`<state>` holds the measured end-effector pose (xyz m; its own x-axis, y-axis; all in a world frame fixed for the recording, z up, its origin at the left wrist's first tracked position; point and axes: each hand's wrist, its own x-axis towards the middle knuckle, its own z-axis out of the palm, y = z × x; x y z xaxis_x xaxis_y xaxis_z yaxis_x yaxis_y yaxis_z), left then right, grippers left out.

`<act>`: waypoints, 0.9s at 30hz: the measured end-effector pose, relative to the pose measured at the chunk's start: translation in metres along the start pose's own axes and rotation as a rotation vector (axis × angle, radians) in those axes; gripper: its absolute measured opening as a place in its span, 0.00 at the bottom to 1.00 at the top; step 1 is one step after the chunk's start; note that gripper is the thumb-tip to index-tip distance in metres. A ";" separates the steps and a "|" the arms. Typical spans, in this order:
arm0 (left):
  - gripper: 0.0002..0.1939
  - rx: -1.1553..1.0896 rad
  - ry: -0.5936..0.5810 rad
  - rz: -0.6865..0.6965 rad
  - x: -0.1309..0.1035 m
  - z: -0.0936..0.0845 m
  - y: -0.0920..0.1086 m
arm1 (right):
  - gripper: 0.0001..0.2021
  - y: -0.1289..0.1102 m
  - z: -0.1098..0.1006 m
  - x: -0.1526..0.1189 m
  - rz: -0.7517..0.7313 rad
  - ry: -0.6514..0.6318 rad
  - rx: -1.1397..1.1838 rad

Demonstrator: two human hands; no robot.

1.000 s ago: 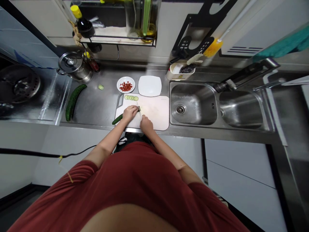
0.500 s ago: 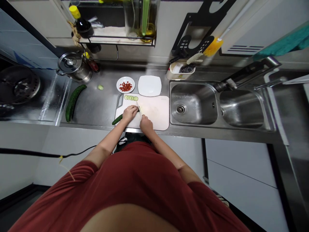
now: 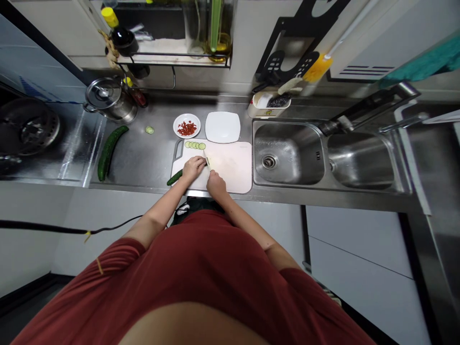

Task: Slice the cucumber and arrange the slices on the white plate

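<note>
On a white cutting board (image 3: 233,165), my left hand (image 3: 194,167) is closed over a green cucumber (image 3: 175,178), whose uncut end sticks out to the lower left; the part under my fingers is hidden. My right hand (image 3: 216,185) grips a knife (image 3: 207,160) by its handle, the blade pointing away from me right at the cucumber's cut end beside my left fingertips. A row of several thin cucumber slices (image 3: 195,145) lies near the board's far edge, beyond my left hand.
Behind the board stand a plate (image 3: 178,133) with chopped red pieces and a white square dish (image 3: 223,127). A whole cucumber (image 3: 109,153) and a small cut end (image 3: 149,130) lie left. A steel pot (image 3: 108,98) is at the back; a double sink (image 3: 287,153) is right.
The knife and my right hand have shifted very slightly left, toward the cucumber's cut end. My left hand stays in place on the cucumber.
</note>
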<state>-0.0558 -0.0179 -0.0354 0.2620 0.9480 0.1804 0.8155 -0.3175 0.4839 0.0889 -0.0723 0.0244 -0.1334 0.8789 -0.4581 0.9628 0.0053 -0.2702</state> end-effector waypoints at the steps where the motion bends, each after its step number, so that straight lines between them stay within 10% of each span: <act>1: 0.12 -0.002 0.002 0.004 0.000 0.000 0.000 | 0.14 0.000 0.000 0.001 0.000 -0.002 0.007; 27: 0.13 -0.046 -0.025 -0.009 0.001 -0.001 0.001 | 0.15 0.003 -0.010 0.007 0.002 -0.092 0.057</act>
<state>-0.0558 -0.0173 -0.0339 0.2675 0.9510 0.1548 0.7934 -0.3086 0.5247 0.0936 -0.0615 0.0290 -0.1545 0.8314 -0.5338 0.9485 -0.0263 -0.3156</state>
